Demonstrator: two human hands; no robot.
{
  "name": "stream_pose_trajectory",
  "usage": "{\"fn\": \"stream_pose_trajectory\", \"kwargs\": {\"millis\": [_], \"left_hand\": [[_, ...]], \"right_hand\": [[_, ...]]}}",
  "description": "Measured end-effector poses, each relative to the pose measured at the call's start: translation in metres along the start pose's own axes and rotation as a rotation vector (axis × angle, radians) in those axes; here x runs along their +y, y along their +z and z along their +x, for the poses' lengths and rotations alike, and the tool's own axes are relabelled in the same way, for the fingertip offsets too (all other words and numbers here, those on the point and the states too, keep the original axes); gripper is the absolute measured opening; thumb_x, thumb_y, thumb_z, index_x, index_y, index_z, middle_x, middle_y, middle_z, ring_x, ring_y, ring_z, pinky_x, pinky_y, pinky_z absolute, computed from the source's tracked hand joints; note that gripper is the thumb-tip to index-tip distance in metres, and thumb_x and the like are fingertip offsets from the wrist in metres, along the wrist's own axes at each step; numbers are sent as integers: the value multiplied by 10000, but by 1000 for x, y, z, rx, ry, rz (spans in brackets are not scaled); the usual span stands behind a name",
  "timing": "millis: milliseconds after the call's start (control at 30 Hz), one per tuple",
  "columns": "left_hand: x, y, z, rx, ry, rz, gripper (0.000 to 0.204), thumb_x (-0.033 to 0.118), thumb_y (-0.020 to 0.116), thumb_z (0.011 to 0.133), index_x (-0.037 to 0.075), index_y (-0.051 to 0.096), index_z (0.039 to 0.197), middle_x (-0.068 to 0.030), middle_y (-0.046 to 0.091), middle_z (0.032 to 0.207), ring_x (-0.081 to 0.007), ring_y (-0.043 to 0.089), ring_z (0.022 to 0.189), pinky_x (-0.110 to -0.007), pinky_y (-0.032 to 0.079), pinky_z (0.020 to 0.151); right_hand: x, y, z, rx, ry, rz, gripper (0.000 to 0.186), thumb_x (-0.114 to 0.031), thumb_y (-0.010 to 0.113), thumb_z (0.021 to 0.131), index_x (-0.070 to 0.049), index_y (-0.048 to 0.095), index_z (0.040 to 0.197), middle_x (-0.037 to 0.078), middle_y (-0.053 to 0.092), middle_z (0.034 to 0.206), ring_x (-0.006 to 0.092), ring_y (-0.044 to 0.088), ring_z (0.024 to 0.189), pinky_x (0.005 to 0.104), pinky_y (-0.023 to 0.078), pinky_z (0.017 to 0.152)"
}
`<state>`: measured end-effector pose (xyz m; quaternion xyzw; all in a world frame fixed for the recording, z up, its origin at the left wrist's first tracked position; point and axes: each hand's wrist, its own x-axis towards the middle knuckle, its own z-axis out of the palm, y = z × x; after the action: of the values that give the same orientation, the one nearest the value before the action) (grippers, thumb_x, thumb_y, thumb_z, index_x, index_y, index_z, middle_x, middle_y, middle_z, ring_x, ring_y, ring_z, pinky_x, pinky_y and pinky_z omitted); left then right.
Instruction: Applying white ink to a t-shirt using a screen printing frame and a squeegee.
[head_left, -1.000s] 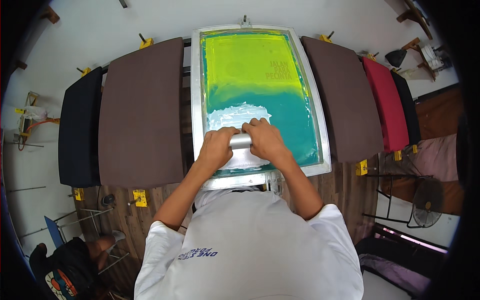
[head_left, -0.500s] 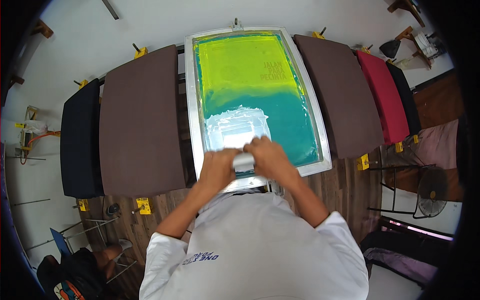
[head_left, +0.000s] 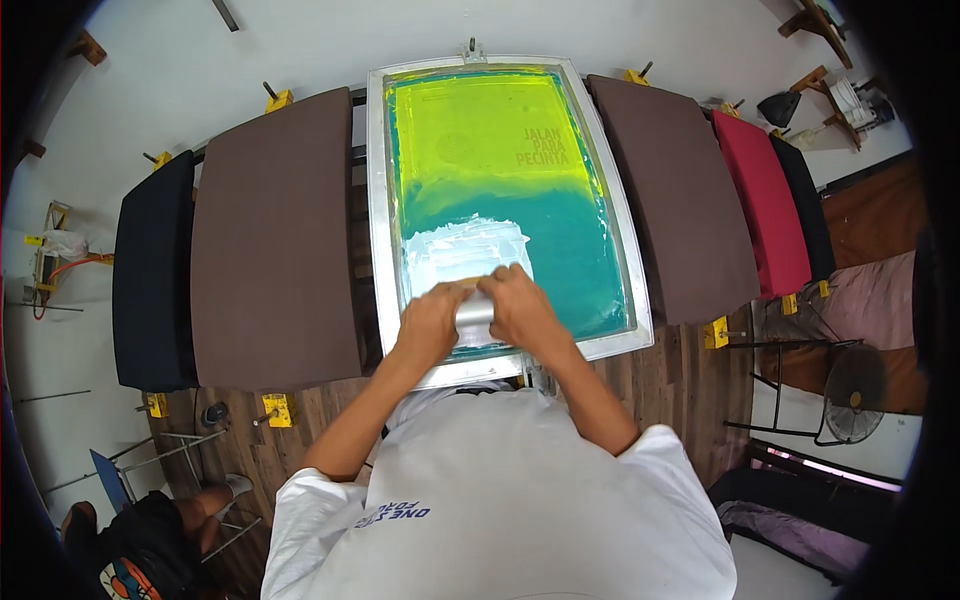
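Note:
A silver-handled squeegee [head_left: 474, 312] is gripped between my two hands at the near end of a metal-framed printing screen [head_left: 377, 220]. My left hand [head_left: 428, 325] wraps around its left part, fingers curled. The right part is in my right hand [head_left: 522, 310], closed the same way, thumbs close together. A thin tan strip shows at the squeegee's far side; its blade edge is hidden. Just beyond lies a smeared patch of white ink [head_left: 465, 243]. The screen's mesh is teal [head_left: 575, 260] nearer me and yellow-green [head_left: 460, 120] at the far end, with faint lettering.
Brown padded boards flank the screen at left [head_left: 275, 240] and right [head_left: 675, 200]. Farther out are a dark board [head_left: 152, 280] and a red one [head_left: 762, 200]. Yellow clamps [head_left: 278, 410] stick out below them. A fan [head_left: 854, 395] stands right; a seated person [head_left: 150, 540] is lower left.
Both hands and the squeegee have shifted slightly, and the squeegee's tan strip now shows. The white ink patch before it looks different. The whole view has drifted a little.

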<state>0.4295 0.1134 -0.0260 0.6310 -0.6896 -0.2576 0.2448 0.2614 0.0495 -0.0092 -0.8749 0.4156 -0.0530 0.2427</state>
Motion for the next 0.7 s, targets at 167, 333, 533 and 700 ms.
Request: {"fn": "stream_pose_trajectory", "kwargs": {"millis": [167,333,533,700], "left_hand": [[25,-3,-48,-135,0,1,502,-66,620,706,67,653,1189,-181,651,1132,-360,679,881,-444,563,771],[19,-27,-11,-242,-43,-18,331,-2,626,732,120,725,1023,-162,700,874,-371,677,830,-473,549,731],[-9,-7,9,68,27,-51,462,-118,592,692,21,660,1128,-193,679,1034,-383,652,940,-441,534,816],[17,14,-59,13,100,123,599,-98,615,684,52,590,1264,-186,600,1227,-341,610,1058,-435,488,856]], "right_hand": [[-16,8,-53,-70,46,39,391,13,673,631,-39,663,1018,150,630,1016,361,567,993,450,522,825],[-11,-24,-18,-188,-7,39,280,-19,653,680,-56,691,954,170,649,892,383,612,881,458,518,794],[1,-7,19,-12,-82,-80,343,22,677,672,-47,636,1005,142,619,1020,358,582,977,450,556,755],[-15,17,-55,13,-66,-95,509,21,691,607,-40,571,1097,146,566,1129,348,542,1014,452,502,786]]}}
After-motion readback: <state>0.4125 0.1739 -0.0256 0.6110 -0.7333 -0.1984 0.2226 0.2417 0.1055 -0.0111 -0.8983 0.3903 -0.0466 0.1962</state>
